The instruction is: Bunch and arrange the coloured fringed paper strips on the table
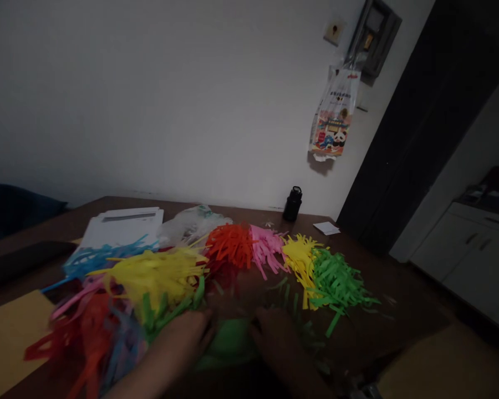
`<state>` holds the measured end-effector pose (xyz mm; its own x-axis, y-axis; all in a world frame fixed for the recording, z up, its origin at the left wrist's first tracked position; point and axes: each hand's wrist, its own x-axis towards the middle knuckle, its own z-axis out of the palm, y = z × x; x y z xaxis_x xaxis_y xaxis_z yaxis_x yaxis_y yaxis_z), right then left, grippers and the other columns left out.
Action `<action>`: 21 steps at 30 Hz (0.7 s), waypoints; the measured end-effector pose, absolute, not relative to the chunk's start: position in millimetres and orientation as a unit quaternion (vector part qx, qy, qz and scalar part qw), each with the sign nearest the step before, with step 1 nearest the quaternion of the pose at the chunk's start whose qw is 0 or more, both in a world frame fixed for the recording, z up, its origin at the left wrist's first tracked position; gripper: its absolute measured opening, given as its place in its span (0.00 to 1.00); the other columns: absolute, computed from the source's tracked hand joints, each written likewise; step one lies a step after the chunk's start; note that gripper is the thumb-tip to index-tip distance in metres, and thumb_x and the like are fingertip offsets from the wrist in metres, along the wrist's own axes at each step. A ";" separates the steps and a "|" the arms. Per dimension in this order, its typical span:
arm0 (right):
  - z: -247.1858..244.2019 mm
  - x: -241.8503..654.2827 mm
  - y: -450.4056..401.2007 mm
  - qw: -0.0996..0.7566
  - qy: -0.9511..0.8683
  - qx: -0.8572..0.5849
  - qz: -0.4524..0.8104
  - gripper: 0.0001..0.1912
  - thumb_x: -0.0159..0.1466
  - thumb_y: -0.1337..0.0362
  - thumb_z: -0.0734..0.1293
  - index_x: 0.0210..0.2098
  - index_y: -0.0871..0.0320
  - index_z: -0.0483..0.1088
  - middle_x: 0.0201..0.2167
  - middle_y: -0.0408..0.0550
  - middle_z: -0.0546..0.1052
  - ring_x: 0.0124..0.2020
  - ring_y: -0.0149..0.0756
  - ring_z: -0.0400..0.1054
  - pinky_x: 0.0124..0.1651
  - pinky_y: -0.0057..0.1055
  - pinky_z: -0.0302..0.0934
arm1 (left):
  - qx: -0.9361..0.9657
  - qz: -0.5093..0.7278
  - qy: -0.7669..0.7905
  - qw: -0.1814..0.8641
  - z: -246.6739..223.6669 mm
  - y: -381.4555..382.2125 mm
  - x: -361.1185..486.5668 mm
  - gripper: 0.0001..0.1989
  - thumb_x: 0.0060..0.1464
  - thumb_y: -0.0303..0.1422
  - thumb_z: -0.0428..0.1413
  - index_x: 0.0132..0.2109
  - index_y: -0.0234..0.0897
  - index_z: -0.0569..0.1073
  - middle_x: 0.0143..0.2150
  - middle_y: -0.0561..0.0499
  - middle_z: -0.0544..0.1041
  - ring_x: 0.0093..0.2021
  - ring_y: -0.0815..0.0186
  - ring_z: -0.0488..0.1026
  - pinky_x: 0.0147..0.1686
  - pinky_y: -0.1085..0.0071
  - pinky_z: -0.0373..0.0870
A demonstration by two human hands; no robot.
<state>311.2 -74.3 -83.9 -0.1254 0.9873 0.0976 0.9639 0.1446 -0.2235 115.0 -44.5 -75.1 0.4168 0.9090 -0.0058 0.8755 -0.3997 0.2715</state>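
Observation:
At the table's near edge, a green sheet, which looks like paper [232,339], is held between my two hands, dim and blurred. My left hand [198,326] is closed on its left side, with the fingers curled inward. On the right side my right hand [271,328] also grips it; the fingertips are partly hidden in shadow. Loose green strips [172,305] lie just beyond my left wrist. Close by on the left are a yellow strip bunch [158,271], red strips [93,321] and blue strips [103,257].
Across the table sit bunches of red [232,244], pink [268,246], yellow [301,255] and green strips [341,280]. Behind them are a clear plastic bag [191,221], white papers [125,224] and a black bottle [293,205]. A yellow-tan sheet [14,338] lies at the left.

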 end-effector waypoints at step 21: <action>-128.4 309.3 -80.2 0.245 -0.873 -0.387 -0.169 0.07 0.60 0.71 0.67 0.27 0.57 0.67 0.25 0.44 0.74 0.29 0.36 0.67 0.39 0.38 0.56 | 0.881 0.180 0.422 -0.116 -106.8 -68.6 109.4 0.11 0.45 0.21 0.59 0.35 0.42 0.78 0.40 0.49 0.81 0.43 0.54 0.74 0.45 0.57 0.65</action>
